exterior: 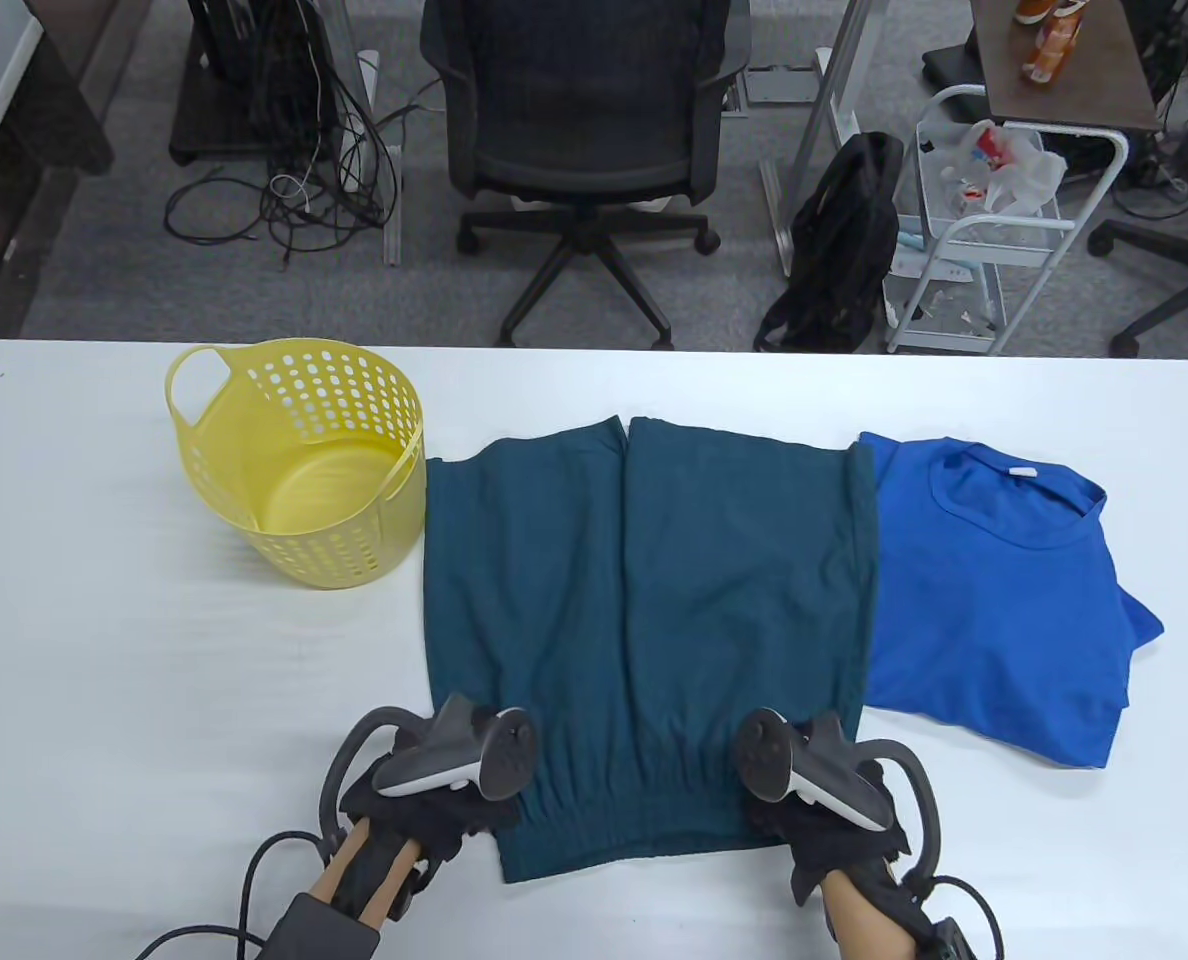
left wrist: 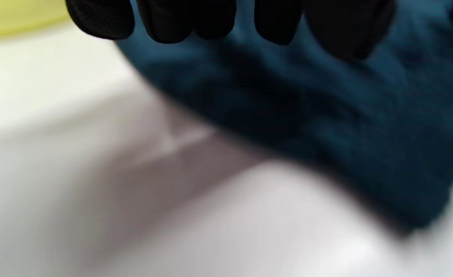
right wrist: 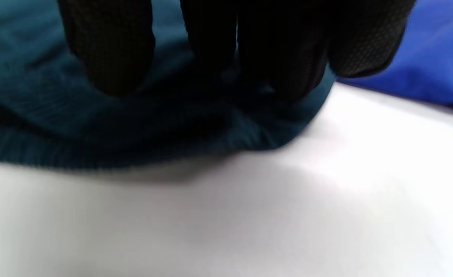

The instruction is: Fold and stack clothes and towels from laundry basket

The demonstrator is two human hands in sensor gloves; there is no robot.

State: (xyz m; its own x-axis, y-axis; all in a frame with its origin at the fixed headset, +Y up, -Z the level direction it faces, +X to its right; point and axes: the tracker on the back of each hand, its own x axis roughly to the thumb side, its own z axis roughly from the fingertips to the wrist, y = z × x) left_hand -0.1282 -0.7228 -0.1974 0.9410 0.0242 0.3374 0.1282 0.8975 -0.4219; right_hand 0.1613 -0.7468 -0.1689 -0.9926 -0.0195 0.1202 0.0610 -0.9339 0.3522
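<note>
Dark teal shorts (exterior: pixel 654 600) lie spread flat on the white table (exterior: pixel 104 700), legs pointing away and the gathered waistband near me. My left hand (exterior: pixel 469 795) holds the waistband's left corner, and my right hand (exterior: pixel 799 805) holds its right corner. In the left wrist view, gloved fingertips (left wrist: pixel 164 23) curl over the teal cloth (left wrist: pixel 326 134), whose edge looks slightly raised above its shadow. In the right wrist view, fingers (right wrist: pixel 111 57) press and bunch the ribbed waistband (right wrist: pixel 95 130). A folded blue T-shirt (exterior: pixel 1004 600) lies to the right, its edge under the shorts.
A yellow perforated laundry basket (exterior: pixel 304 470) stands at the left of the shorts, with nothing visible inside. Beyond the table's far edge are an office chair (exterior: pixel 584 130), a black bag (exterior: pixel 844 250) and a white cart (exterior: pixel 984 230). Glove cables trail off the near edge.
</note>
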